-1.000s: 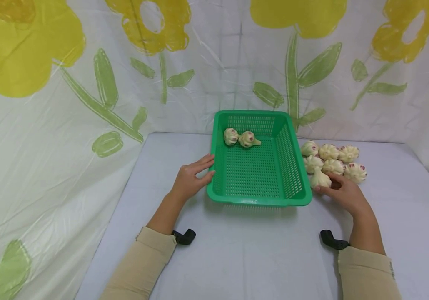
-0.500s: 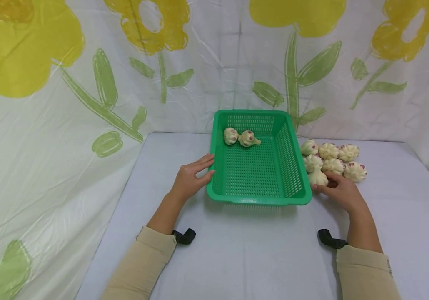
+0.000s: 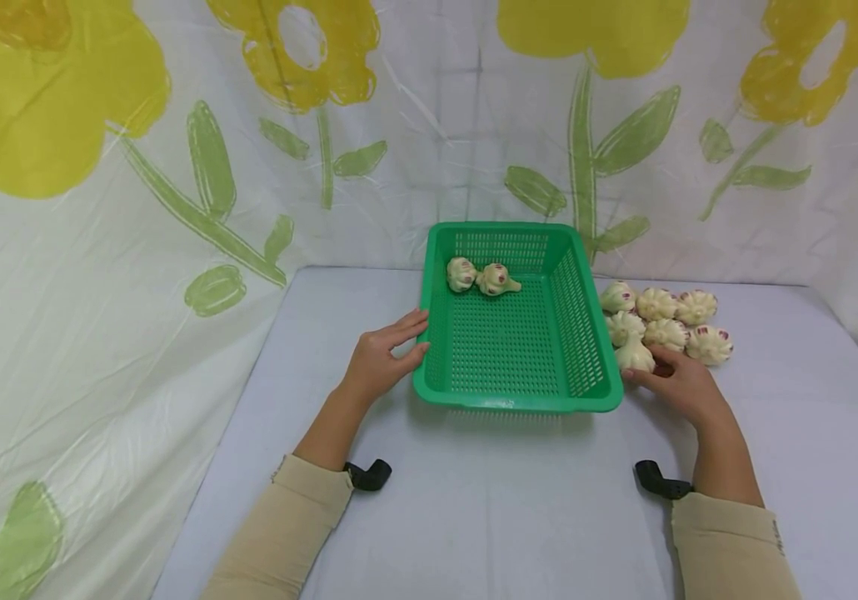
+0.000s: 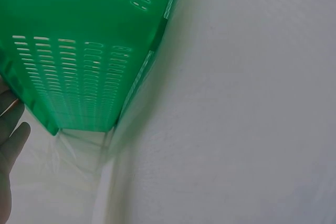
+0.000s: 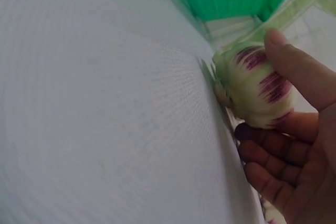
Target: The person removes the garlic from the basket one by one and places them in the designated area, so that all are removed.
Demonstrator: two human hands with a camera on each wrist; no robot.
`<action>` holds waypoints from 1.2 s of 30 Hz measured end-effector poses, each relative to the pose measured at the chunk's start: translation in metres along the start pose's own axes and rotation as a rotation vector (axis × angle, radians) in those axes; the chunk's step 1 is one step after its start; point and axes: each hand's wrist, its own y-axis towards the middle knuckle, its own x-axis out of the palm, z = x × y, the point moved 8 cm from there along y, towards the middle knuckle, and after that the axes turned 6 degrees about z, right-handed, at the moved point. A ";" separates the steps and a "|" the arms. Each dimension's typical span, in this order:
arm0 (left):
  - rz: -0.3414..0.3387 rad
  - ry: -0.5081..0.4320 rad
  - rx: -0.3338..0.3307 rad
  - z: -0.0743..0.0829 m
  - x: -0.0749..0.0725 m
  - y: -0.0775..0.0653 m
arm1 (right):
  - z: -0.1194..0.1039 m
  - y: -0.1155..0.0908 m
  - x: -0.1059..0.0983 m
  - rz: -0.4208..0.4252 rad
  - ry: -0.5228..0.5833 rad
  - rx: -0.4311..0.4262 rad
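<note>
A green plastic basket (image 3: 507,403) stands in the middle of the table, with two garlic bulbs (image 3: 494,279) at its back left inside. My left hand (image 3: 376,360) touches the basket's left rim, fingers fairly straight. My right hand (image 3: 687,385) has thumb and index finger around a garlic bulb (image 3: 635,357) just right of the basket. In the right wrist view this bulb (image 5: 257,85) shows purple streaks and sits low against the table, my other fingers curled below it. The left wrist view shows the basket's slotted wall (image 4: 73,77) beside my fingertips.
Behind the held bulb, several more garlic bulbs (image 3: 666,334) lie in two close rows by the basket's right side. A white cloth with yellow flowers (image 3: 459,108) hangs at the table's back edge. Pale cloth covers the table (image 3: 504,508).
My right hand has shifted slightly left with the garlic bulb, bringing it closer to the basket and the bulb behind it. The left hand and basket stay put.
</note>
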 end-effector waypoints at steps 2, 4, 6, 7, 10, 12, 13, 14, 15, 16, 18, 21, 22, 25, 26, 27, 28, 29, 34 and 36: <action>-0.003 -0.001 -0.003 0.000 0.000 0.000 | 0.001 0.000 0.000 0.002 -0.004 -0.001; -0.003 -0.001 -0.004 0.000 0.000 0.000 | 0.001 0.000 0.000 0.006 -0.002 -0.004; -0.001 0.000 -0.001 -0.001 0.000 0.000 | 0.001 0.000 0.000 0.010 -0.001 -0.008; 0.001 0.001 0.003 -0.001 0.000 -0.001 | 0.001 0.000 0.000 0.012 0.000 -0.010; 0.006 0.005 0.013 -0.001 0.000 -0.001 | 0.000 0.001 0.000 0.015 0.001 -0.013; 0.005 0.008 0.012 -0.001 0.001 -0.001 | 0.000 0.001 0.000 0.016 -0.002 -0.012; 0.004 0.008 0.011 -0.001 0.000 -0.001 | 0.000 0.001 0.000 0.016 -0.004 -0.012; 0.004 0.008 0.008 -0.001 0.000 -0.001 | 0.000 0.001 0.000 0.017 -0.007 -0.012; 0.004 0.008 0.008 -0.001 0.000 -0.001 | 0.000 0.001 0.000 0.020 -0.011 -0.013; 0.003 0.007 0.006 -0.001 0.000 -0.001 | 0.000 0.001 0.000 0.021 -0.013 -0.014; 0.004 0.006 0.006 -0.001 0.000 -0.001 | 0.000 0.001 0.001 0.026 -0.020 -0.017; 0.006 0.003 0.007 -0.001 0.001 0.000 | -0.002 0.002 0.001 0.033 -0.025 -0.020; 0.006 0.002 0.007 -0.001 0.001 0.000 | -0.002 0.002 0.001 0.035 -0.025 -0.019; 0.009 0.002 0.012 -0.001 0.001 -0.001 | -0.003 0.002 0.001 0.036 -0.025 -0.016; 0.010 0.003 0.014 -0.001 0.001 -0.001 | -0.003 0.002 0.001 0.035 -0.024 -0.013; 0.011 0.003 0.015 -0.001 0.001 -0.001 | -0.002 0.002 0.002 0.032 -0.023 -0.011; 0.010 0.002 0.017 -0.001 0.001 -0.001 | -0.002 0.002 0.002 0.030 -0.023 -0.009; 0.011 0.002 0.018 0.000 0.001 -0.001 | -0.002 0.002 0.002 0.029 -0.023 -0.009; 0.008 0.002 0.020 0.000 0.001 0.000 | -0.003 0.001 0.001 0.030 -0.024 -0.014; 0.006 0.000 0.020 0.002 0.000 0.000 | -0.003 0.001 0.001 0.027 -0.023 -0.010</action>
